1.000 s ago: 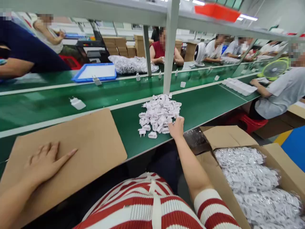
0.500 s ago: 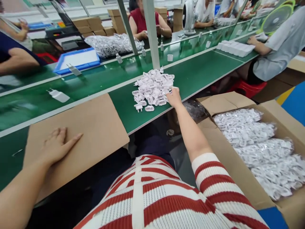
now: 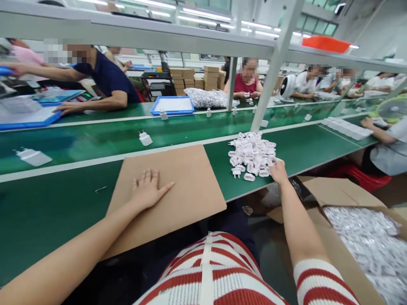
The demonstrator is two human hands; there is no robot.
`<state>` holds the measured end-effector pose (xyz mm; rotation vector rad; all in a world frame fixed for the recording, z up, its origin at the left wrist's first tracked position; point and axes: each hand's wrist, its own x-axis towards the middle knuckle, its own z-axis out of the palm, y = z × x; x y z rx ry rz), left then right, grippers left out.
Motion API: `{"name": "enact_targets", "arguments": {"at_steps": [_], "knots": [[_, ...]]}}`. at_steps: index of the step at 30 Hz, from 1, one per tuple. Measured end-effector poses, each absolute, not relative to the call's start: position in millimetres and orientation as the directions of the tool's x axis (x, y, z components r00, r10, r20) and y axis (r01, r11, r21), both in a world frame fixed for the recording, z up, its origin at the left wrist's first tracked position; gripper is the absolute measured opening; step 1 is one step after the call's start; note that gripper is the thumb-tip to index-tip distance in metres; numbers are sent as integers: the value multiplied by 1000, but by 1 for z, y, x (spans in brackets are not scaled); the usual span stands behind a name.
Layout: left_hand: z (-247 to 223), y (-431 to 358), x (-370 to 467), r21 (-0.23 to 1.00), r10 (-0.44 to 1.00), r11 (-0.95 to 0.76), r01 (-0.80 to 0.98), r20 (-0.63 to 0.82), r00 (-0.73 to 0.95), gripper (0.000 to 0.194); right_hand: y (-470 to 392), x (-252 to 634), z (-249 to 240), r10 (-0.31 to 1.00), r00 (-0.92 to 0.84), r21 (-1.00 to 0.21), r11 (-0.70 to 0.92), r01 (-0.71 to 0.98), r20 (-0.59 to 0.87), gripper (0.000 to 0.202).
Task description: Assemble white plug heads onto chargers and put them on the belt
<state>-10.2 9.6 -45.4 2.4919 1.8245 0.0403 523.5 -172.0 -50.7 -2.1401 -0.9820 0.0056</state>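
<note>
My left hand point(image 3: 149, 190) lies flat with spread fingers on a brown cardboard sheet point(image 3: 187, 182), which overhangs the front edge of the green bench point(image 3: 63, 207). A heap of white plug parts point(image 3: 252, 152) sits on the bench to the right of the cardboard. At the heap's right edge, my right hand point(image 3: 278, 170) has its fingers bent together against the white parts; what is between the fingertips is too small to make out. Two loose prongs-up plug pieces lie at the heap's near left.
White chargers point(image 3: 145, 138) lie along the green belt behind the bench. A metal post point(image 3: 276, 67) rises behind the heap. An open carton point(image 3: 343, 190) of bagged white parts stands at lower right. Co-workers sit across and at far right, near white trays point(image 3: 346, 128).
The view has tilted up and turned left, so bench, cardboard and heap appear further right. Both hands keep about the same places on the cardboard and at the heap.
</note>
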Motion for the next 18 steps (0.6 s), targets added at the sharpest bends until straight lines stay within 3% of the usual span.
{"name": "enact_targets", "arguments": {"at_steps": [8,18], "knots": [[-37,7,13,55,958,-284,957,-28,286,102,-172,551,-71,643,652,-565,-385,729,403,66],[-41,11,-3,73,934,-355,932,-14,357,89,-167,517,-59,515,778,-510,-590,626,359,62]]}}
